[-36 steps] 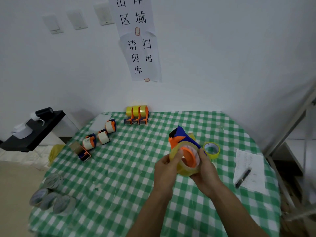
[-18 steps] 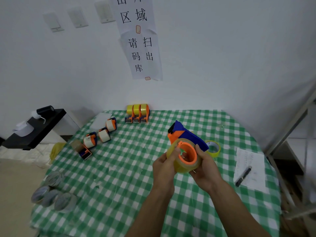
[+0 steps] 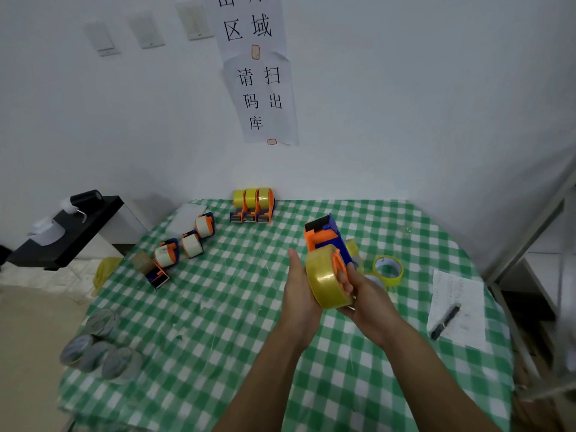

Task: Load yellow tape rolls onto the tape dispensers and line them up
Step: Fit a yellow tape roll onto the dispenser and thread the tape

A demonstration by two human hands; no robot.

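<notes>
Both hands are up over the middle of the table [image 3: 218, 325], which has a green-and-white checked cloth. R hand [image 3: 372, 296] grips the blue and orange tape dispenser [image 3: 325, 236] from below, fingers curled round it, one finger lying on the orange hub. The dispenser's black end points up toward the far edge. The yellow tape roll [image 3: 325, 283] sits round that hub, off the cloth, btwn the two hands. L hand [image 3: 300, 288] lies against the roll's left side w/ thumb straight up. Its fingers are hidden behind the roll, so can't tell if they curl round it.

Just beside the R hand, toward the right edge, a loose yellow roll [image 3: 388, 270] lies flat on the cloth. At the far edge, approx the middle, three loaded dispensers [image 3: 253, 207] stand side by side, touching, each w/ a yellow roll.

Along the left edge toward the far-left corner, three dispensers w/ white rolls [image 3: 190, 244] sit in a loose diagonal line. A fourth dispenser [image 3: 157, 274], its roll brownish, lies just beside the nearest of them. Grey rolls [image 3: 99, 347] cluster at the near-left corner.

At the right edge lies a sheet of paper [image 3: 461, 294] w/ a black pen [image 3: 445, 322] on it.
</notes>
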